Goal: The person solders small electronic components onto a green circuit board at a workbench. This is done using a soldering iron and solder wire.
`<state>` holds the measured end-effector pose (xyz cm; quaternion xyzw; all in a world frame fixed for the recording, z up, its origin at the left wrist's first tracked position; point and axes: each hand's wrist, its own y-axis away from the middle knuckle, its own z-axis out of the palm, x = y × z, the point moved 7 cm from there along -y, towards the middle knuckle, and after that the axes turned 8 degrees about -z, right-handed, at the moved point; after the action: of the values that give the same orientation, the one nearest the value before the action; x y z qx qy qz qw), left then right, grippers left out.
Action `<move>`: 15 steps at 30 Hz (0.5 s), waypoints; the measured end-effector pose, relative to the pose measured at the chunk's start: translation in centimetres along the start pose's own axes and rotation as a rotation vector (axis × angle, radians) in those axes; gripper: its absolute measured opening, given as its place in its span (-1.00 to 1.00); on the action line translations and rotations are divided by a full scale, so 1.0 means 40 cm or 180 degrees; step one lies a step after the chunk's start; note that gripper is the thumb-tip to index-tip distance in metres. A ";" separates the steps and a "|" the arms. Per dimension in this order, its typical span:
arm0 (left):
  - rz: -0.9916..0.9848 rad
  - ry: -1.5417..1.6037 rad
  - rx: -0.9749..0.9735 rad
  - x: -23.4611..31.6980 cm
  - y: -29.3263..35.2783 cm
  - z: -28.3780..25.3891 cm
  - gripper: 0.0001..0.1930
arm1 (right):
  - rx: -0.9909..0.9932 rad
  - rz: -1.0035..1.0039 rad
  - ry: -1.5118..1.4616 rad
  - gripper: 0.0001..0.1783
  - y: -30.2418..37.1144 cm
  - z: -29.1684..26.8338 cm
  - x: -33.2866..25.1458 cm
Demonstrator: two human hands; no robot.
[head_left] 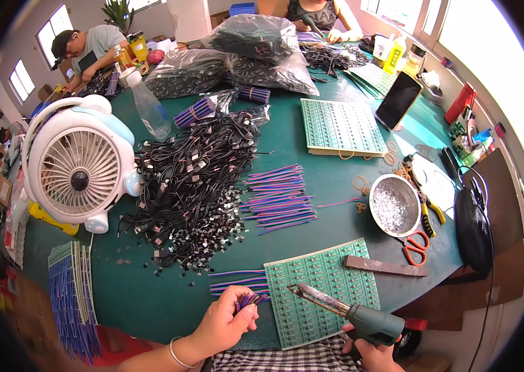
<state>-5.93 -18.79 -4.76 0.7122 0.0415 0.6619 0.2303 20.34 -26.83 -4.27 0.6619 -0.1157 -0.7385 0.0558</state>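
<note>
My left hand (pixel 228 316) pinches a small bundle of striped coloured wires (pixel 248 302) beside the left edge of a green circuit board panel (pixel 324 270). In my right hand (pixel 370 356) is a soldering gun (pixel 373 323) with a dark green body, its metal tip lying over the panel. Several coloured wires (pixel 234 279) stick out leftward from the panel's upper left edge. A brown bar (pixel 386 266) rests across the panel's right side. Beyond the panel lies a pile of loose striped wires (pixel 279 201).
Left of the wires is a heap of black cables (pixel 194 167); beside it stands a white fan (pixel 79 177). A metal bowl (pixel 394 206), red scissors (pixel 416 248) and yellow-handled pliers (pixel 430 217) sit at right. Stacked panels (pixel 342 127), a phone (pixel 399 100) and bags (pixel 253 40) are farther back. Two people work beyond.
</note>
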 end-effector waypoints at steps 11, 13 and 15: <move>-0.0220 -0.0238 -0.0247 0.006 -0.015 0.009 -0.83 | 0.0091 -0.0170 0.0017 -0.74 0.001 0.003 0.002; -0.0251 -0.0238 -0.0238 0.000 -0.015 0.010 -0.83 | 0.0084 -0.0098 0.0050 -0.74 0.001 0.000 0.012; 0.0047 -0.0050 -0.0361 0.002 -0.017 0.018 -0.81 | 0.0083 -0.0026 0.0085 -0.75 0.001 -0.002 0.016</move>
<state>-5.06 -18.35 -4.96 0.7034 -0.0032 0.6593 0.2657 20.34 -27.02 -4.87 0.6728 -0.1218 -0.7283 0.0458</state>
